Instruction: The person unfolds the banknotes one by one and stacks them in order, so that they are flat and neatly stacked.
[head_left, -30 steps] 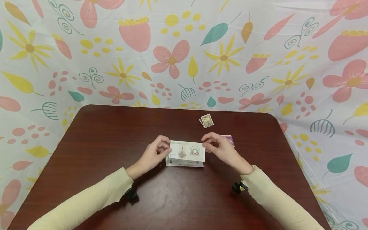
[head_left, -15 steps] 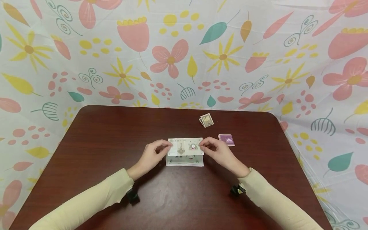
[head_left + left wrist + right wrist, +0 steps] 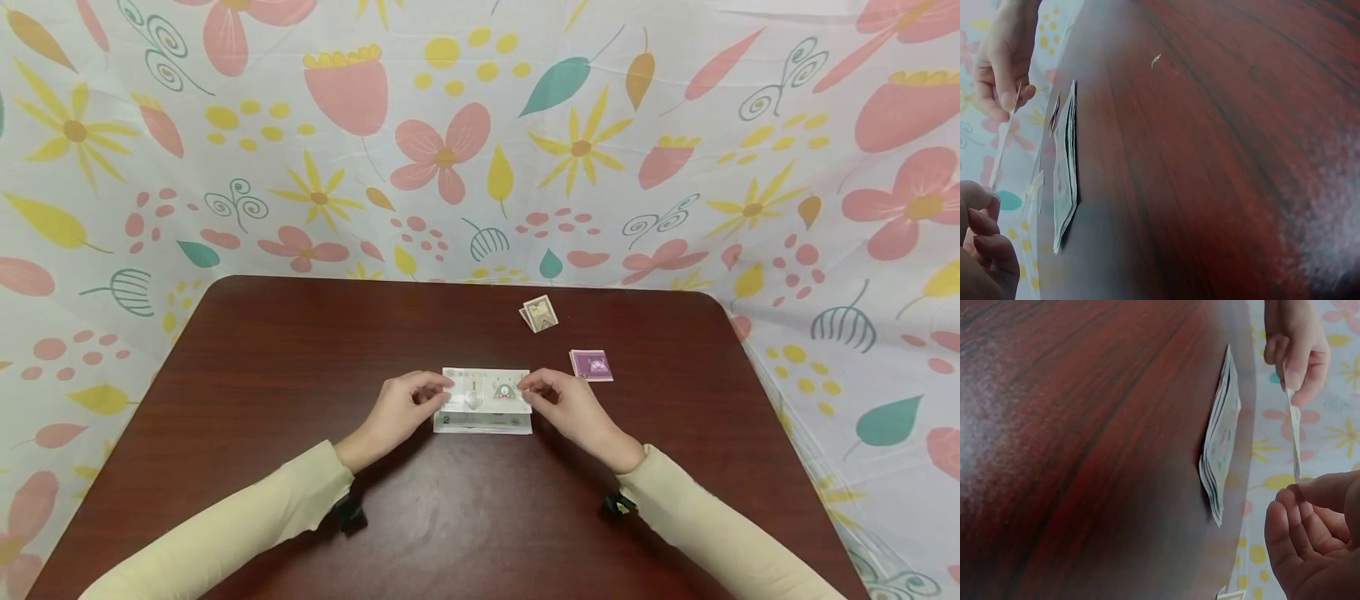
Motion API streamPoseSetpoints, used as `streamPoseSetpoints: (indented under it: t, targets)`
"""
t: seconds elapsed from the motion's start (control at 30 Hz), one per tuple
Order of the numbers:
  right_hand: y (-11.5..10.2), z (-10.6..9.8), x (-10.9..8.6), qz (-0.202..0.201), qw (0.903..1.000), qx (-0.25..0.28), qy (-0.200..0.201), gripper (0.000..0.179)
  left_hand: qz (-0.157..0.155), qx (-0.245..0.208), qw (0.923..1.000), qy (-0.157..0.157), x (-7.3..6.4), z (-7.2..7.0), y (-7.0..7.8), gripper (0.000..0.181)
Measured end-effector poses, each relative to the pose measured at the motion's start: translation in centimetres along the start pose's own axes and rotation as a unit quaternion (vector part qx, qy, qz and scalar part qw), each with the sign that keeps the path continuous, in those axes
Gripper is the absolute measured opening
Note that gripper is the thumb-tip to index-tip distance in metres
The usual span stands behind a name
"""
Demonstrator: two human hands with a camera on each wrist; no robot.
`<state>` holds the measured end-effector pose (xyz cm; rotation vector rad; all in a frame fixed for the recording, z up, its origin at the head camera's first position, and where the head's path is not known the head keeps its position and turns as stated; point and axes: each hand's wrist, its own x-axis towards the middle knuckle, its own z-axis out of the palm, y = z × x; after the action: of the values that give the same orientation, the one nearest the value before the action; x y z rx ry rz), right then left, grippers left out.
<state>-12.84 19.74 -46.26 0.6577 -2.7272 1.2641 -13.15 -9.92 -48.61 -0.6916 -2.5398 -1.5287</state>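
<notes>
A pale banknote (image 3: 486, 392) with a cartoon figure and a "1" is held by both hands above a small stack of banknotes (image 3: 483, 428). My left hand (image 3: 401, 412) pinches its left end between thumb and fingers. Its right end is pinched by my right hand (image 3: 581, 408). In the right wrist view the held note (image 3: 1294, 437) appears nearly edge-on, apart from the stack (image 3: 1219, 444) on the table. The left wrist view also shows a gap between the held note (image 3: 1002, 150) and the stack (image 3: 1065, 175). The note covers the upper part of the stack.
Purple notes (image 3: 591, 366) lie on the dark wooden table (image 3: 300, 350), just beyond my right hand. Two small brownish notes (image 3: 540, 314) overlap near the back edge. A flower-patterned cloth (image 3: 450, 233) hangs behind and at both sides of the table.
The held note has first risen and tilted back, then come down a little. My right hand has shifted slightly, uncovering the purple notes. The stack has stayed where it was.
</notes>
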Motion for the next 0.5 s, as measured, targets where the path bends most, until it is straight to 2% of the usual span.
streamPoseSetpoints:
  t: [0.13,0.3,0.5]
  targets:
    - [0.2,0.4,-0.2,-0.012,0.9999,-0.006,-0.007,0.012,-0.011,0.023,0.9995,-0.019,0.0,0.1,-0.1,0.015]
    - [0.8,1.1,-0.5,-0.026,0.999,-0.023,-0.026,0.01,-0.025,0.064,0.9956,-0.063,-0.3,0.3,-0.3,0.014]
    - [1.1,2.1,-0.4,-0.015,0.9976,-0.052,-0.044,0.011,-0.017,0.094,0.9919,-0.084,-0.4,0.4,-0.5,0.014]
